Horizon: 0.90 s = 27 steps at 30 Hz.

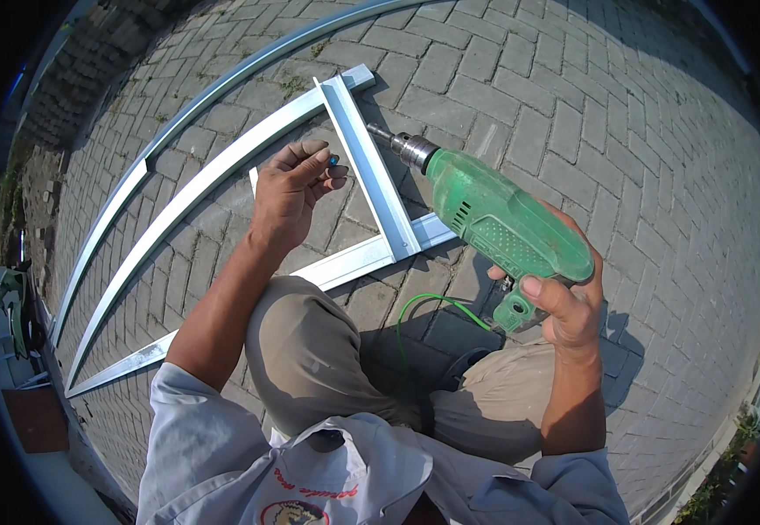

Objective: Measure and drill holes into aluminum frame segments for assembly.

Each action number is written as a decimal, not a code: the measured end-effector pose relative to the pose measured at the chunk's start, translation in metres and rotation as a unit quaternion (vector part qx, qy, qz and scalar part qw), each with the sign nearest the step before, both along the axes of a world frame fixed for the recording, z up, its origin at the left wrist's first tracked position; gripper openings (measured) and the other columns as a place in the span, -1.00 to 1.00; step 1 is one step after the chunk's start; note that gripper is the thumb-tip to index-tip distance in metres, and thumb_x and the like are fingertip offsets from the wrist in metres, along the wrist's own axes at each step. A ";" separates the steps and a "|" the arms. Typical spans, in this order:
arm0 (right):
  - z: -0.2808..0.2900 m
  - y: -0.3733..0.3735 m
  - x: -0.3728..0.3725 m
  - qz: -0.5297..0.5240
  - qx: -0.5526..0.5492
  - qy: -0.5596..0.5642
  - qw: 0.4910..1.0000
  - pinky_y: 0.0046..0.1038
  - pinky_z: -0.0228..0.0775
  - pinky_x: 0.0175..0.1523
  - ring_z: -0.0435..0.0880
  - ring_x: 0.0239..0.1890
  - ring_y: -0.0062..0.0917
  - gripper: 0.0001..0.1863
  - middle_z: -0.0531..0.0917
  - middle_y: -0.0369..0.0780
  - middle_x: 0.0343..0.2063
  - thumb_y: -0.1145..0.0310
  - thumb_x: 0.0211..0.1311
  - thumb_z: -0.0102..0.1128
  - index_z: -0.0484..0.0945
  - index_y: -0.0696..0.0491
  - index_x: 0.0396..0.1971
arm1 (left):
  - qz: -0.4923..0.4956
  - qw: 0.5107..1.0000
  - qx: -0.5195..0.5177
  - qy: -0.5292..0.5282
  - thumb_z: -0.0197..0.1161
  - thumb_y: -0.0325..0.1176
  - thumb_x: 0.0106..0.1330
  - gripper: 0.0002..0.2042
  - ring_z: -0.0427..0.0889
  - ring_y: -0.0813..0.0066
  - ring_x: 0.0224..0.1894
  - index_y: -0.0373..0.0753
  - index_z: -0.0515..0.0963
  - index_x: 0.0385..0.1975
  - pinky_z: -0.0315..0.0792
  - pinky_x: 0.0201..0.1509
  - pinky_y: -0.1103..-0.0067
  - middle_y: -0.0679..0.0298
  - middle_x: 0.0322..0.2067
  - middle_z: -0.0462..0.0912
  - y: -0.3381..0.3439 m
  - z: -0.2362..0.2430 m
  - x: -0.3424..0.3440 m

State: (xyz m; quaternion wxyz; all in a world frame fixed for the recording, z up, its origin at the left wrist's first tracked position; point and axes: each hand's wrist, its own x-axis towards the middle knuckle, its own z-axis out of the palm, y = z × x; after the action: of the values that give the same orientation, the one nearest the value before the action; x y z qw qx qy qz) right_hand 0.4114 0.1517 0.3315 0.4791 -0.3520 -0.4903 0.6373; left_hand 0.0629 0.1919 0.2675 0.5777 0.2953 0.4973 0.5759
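Observation:
My left hand (301, 188) pinches a small blue-topped piece (333, 160), apparently a fastener, just left of a silver metal crosspiece (358, 149). My right hand (568, 297) grips a green power drill (511, 227) by its handle. The drill's silver chuck (415, 150) and bit point up and left toward the crosspiece. That crosspiece joins a curved metal bar (187, 192) at the top and a straight bar (345, 262) below, all lying on the pavers.
Grey pavers (625, 140) surround my bent knees (301, 350). A long curved bar (167, 129) lies beyond the frame. A green cord (423, 297) runs from the drill. At far left are a green machine (14, 311) and stacked grey blocks (73, 79); plants (712, 472) edge the right.

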 end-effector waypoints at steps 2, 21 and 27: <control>0.002 0.000 -0.001 -0.008 0.000 -0.002 1.000 -0.29 0.71 0.05 0.79 -0.06 -0.31 -0.19 0.71 0.05 0.00 0.45 -0.09 0.36 0.40 0.37 0.28 | 0.000 1.000 0.001 -0.001 0.23 -0.46 0.50 -0.89 0.75 0.42 -0.21 -0.30 0.57 -0.07 0.66 -0.08 0.46 0.22 -0.26 0.70 0.000 0.000 0.000; 0.003 0.000 0.000 -0.035 -0.011 -0.053 0.998 -0.22 0.72 -0.01 0.79 -0.06 -0.22 -0.12 0.70 0.08 0.01 0.32 -0.18 0.34 0.42 0.37 0.27 | -0.007 1.000 0.006 0.011 0.24 -0.47 0.49 -0.89 0.75 0.41 -0.21 -0.30 0.58 -0.07 0.66 -0.06 0.45 0.21 -0.25 0.71 0.003 -0.006 -0.002; 0.000 0.002 0.004 -0.009 0.001 -0.012 1.000 -0.29 0.70 0.05 0.79 -0.05 -0.30 -0.18 0.70 0.06 0.00 0.45 -0.10 0.35 0.39 0.38 0.29 | -0.010 1.000 0.010 0.015 0.24 -0.47 0.49 -0.88 0.75 0.41 -0.19 -0.30 0.58 -0.06 0.66 -0.06 0.44 0.21 -0.24 0.71 0.003 -0.008 -0.002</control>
State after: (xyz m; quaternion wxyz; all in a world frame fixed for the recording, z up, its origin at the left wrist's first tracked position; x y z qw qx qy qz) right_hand 0.4153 0.1535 0.3316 0.4790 -0.3636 -0.4939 0.6280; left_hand 0.0605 0.1951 0.2598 0.5729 0.3145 0.4969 0.5709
